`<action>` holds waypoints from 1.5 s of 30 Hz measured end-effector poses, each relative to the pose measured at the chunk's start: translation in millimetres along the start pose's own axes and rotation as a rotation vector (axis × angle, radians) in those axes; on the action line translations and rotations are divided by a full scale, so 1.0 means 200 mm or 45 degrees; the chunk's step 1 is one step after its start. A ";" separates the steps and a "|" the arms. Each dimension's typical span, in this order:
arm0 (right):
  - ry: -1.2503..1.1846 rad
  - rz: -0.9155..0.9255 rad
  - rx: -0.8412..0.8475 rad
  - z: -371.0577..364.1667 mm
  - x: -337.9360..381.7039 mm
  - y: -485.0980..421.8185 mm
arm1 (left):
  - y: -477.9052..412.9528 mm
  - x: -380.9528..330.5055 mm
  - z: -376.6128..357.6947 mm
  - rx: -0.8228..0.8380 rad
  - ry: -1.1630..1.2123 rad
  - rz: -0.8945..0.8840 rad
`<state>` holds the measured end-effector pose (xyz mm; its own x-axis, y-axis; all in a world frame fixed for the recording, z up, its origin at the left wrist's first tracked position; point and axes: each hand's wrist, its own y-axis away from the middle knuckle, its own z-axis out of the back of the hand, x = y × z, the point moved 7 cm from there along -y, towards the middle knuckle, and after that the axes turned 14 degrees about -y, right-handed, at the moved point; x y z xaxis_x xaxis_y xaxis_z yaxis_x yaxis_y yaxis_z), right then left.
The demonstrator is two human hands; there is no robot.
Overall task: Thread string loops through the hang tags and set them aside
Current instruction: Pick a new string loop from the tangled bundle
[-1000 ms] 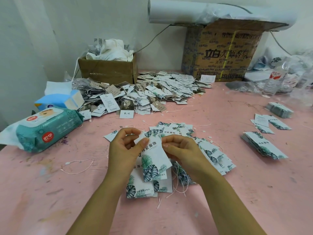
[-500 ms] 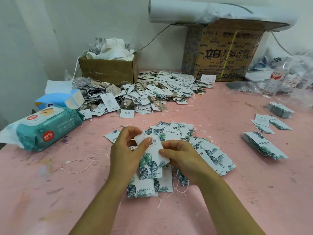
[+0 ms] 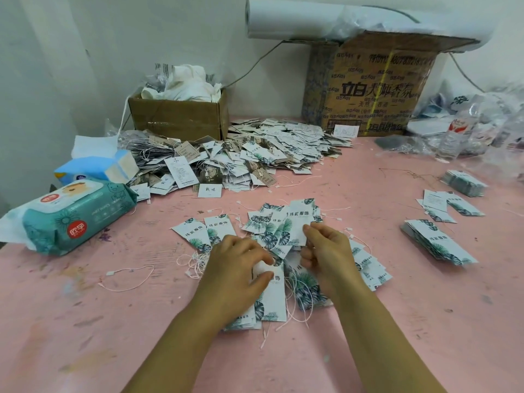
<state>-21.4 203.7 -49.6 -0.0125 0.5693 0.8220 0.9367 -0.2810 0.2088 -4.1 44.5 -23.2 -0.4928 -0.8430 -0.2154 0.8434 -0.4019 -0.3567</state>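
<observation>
Your pink table [image 3: 425, 321] carries a big heap of strung tags [image 3: 255, 154] at the back and a spread of leaf-print hang tags [image 3: 365, 268] under your hands. Your left hand [image 3: 235, 268] pinches the top tag [image 3: 273, 296] of the near stack [image 3: 243, 325]; your right hand [image 3: 326, 256] pinches a single tag [image 3: 296, 222] by its lower edge, a string loop [image 3: 127, 276] lying left.

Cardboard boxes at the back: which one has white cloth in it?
The smaller, plain box on the left; the taller printed box beside it carries a white roll on top.
</observation>
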 end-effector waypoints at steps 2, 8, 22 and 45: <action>-0.046 -0.038 -0.005 -0.01 -0.01 0.00 | 0.01 -0.05 -0.02 0.016 -0.071 -0.089; -0.224 -0.080 0.052 -0.03 -0.02 0.01 | 0.01 -0.10 -0.02 0.028 -0.097 -0.250; 2.099 0.386 0.399 -0.15 0.01 0.12 | 0.00 -0.02 -0.05 0.166 -0.004 -0.189; 0.857 0.331 0.604 -0.26 0.07 0.17 | -0.01 0.02 0.07 -0.064 0.565 0.095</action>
<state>-8.4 162.0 -3.9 0.1586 -0.0896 0.9833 0.9838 0.0991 -0.1496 -3.9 36.8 -10.7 -0.4845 -0.6298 -0.6071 0.8740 -0.3186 -0.3670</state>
